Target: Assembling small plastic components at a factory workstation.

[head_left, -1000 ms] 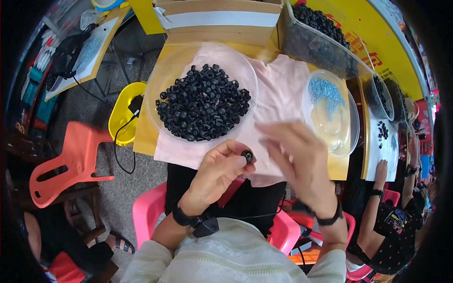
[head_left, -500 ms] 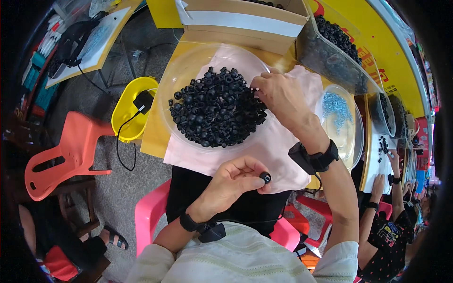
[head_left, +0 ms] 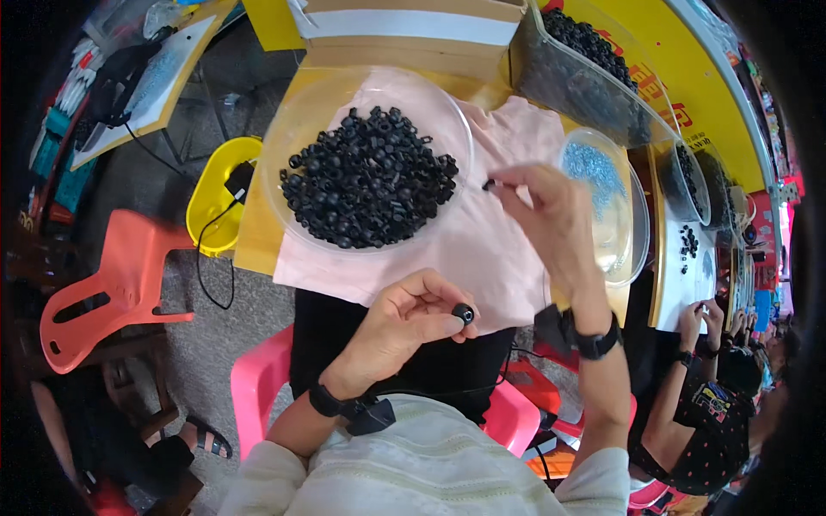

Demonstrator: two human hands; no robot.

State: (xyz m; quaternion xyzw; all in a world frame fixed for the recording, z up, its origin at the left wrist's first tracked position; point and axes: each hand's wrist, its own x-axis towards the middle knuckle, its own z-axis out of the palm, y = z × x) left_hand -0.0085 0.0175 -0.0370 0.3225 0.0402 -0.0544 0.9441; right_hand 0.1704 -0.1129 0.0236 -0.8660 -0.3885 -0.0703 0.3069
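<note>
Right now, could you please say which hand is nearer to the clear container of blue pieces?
Right. The right hand, pinching a black part, is by the left edge of the clear container. The left hand, holding a round black piece, is farther, lower and to the left.

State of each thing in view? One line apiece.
Left hand, pinching round black part
Right hand, pinching small black piece
Round clear tub, open, heaped with black parts
Clear dish, partly filled with blue bits
Pink cloth, spread, creased
Yellow bin, open, black adapter inside
</note>
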